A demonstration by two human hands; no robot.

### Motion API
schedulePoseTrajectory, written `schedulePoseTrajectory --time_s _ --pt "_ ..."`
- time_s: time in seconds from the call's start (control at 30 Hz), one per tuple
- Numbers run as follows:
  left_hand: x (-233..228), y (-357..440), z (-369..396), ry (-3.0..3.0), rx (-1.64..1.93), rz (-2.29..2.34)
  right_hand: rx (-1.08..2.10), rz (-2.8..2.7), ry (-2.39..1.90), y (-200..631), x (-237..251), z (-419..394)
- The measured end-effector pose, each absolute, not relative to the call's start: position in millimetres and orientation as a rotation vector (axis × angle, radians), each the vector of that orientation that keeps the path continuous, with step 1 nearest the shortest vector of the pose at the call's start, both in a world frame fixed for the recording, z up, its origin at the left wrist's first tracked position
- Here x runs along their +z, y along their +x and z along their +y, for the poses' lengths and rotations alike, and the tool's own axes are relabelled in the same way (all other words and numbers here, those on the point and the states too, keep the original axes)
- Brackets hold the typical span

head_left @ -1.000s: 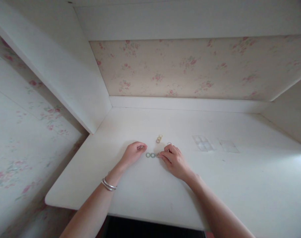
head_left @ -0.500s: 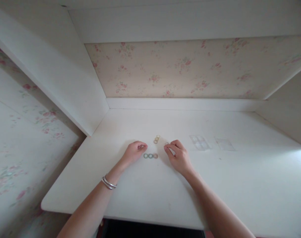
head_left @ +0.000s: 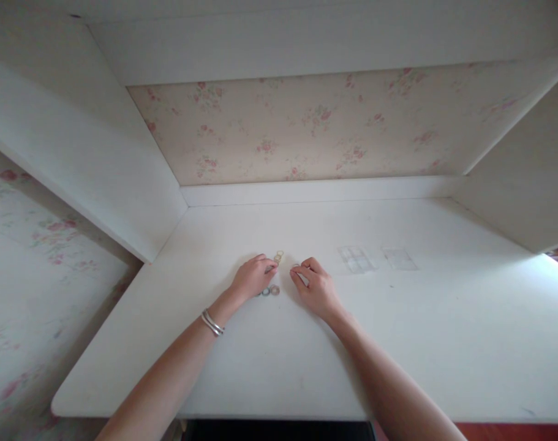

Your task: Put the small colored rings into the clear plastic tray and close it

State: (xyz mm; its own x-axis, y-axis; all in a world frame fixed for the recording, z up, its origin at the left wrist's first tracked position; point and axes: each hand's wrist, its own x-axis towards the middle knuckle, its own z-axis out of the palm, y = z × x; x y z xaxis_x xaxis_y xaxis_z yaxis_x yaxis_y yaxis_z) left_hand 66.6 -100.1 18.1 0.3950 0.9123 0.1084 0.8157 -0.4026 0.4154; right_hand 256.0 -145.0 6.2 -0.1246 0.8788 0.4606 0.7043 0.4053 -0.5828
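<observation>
- A small cluster of yellowish rings [head_left: 279,256] is being touched by the fingertips of the left hand [head_left: 253,277], toward the middle of the white desk [head_left: 398,343].
- The left fingers are being held curled and close together at the cluster; whether one ring is actually being pinched cannot be told, as the rings are being seen too small.
- A short row of darker rings [head_left: 269,291] is lying just in front of the left hand, partly hidden under it, close to but apart from the yellowish cluster.
- The right hand [head_left: 316,289] is being rested just beside the row, fingers loosely curled with thumb and forefinger near each other; something tiny may be sitting at its fingertips, but that is not being shown clearly.
- For a clean pick, a single ring is best being isolated with fingertip and thumb, and lifted straight up so the neighbours are not being dragged.
- The row is best being shielded from the heel of the left hand while the reach is being made.
- Two clear plastic bags [head_left: 375,259] are lying flat, well apart to the right.
- A silver bangle [head_left: 212,323] is being worn on the left wrist.
</observation>
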Motion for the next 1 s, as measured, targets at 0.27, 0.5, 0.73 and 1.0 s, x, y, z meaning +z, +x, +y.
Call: schedulePoseTrajectory --time_s 0.27,0.5,0.73,1.0 --pt "12.1 68.4 -100.4 2.361 0.482 1.478 0.275 -1.924 -1.365 257.7 9.8 -145.8" --pt "8.5 58.9 -98.1 2.296 0.680 1.414 0.276 -1.936 -1.373 258.8 11.2 -146.4" --pt "9.1 46.4 -101.5 2.087 0.767 1.415 0.279 -1.953 -1.388 258.7 9.8 -146.2" --pt "27.0 52.1 -121.0 2.071 0.745 1.391 0.251 -1.840 -1.503 267.9 8.0 -137.8"
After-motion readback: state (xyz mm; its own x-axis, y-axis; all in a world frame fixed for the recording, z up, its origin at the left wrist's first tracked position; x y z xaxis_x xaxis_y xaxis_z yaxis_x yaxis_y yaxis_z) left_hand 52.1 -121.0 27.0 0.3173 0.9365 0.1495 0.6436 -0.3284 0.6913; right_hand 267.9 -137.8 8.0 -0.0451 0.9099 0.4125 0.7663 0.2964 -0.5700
